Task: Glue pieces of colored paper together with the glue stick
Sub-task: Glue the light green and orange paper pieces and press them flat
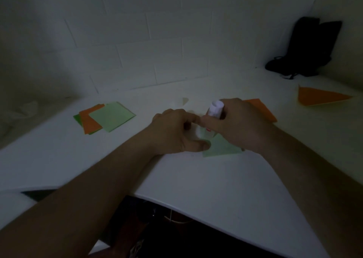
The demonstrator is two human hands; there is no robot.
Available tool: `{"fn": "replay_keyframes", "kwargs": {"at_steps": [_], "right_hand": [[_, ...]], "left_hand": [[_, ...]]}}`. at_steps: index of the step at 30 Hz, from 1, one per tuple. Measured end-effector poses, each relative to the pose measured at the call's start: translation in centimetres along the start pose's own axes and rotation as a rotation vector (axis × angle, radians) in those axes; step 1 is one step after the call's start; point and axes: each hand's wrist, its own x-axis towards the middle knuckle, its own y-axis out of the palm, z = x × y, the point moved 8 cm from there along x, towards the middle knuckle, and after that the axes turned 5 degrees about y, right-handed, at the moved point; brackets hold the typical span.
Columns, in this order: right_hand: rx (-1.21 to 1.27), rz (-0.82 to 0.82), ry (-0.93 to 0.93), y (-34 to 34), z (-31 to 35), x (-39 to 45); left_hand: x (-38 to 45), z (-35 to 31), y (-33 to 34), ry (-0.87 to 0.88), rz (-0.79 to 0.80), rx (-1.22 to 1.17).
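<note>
The right hand [238, 126] is curled round a white cylindrical glue stick [215, 109], holding it roughly upright with its lower end down on a pale green sheet of paper [222, 146] that lies flat on the white table [206, 181], just in front of the person. The left hand [172, 132] rests beside it — thumb on the near-left part of the sheet, fingers bent towards the stick — and looks to be pinning the paper, though the dim, blurred view leaves it unclear whether it pinches anything.

The step in hand seems to be spreading glue on the green sheet. To do it well, the holding thumb should stay flat and firm so the thin paper does not drag or wrinkle under the stick. Strokes should run outward from the pinned side towards the free edge, with light, even pressure, reaching the corners where a joined piece would otherwise lift.

A flat orange paper piece [262, 109] lies just behind the right hand — likely the next piece to press on. A fanned stack of orange and green paper squares [104, 117] sits well apart to the left, a folded orange paper triangle [320, 98] far to the right, and a dark bag [310, 47] leans in the back corner.
</note>
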Motion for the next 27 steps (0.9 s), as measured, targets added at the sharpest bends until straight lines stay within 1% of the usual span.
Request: {"fn": "replay_keyframes", "kwargs": {"at_steps": [5, 11, 17, 20, 25, 27], "right_hand": [[-0.088, 0.001, 0.018, -1.1, -0.1, -0.3], [-0.147, -0.053, 0.032, -2.2, -2.0, -0.2], [-0.179, -0.036, 0.027, -3.2, -3.2, -0.2], [-0.225, -0.04, -0.017, -3.7, -3.2, -0.2], [-0.368, -0.115, -0.154, -4.5, -2.4, -0.9], [-0.352, -0.174, -0.122, -5.2, -2.4, -0.8]], "left_hand": [[0.0, 0.1, 0.1, -0.003, 0.009, 0.017], [-0.2, 0.0, 0.0, -0.009, 0.004, -0.005], [-0.2, 0.0, 0.0, -0.008, 0.012, -0.011], [-0.2, 0.0, 0.0, -0.003, -0.004, -0.011], [-0.1, 0.1, 0.1, 0.0, 0.009, -0.01], [0.0, 0.1, 0.1, -0.004, 0.0, 0.011]]}}
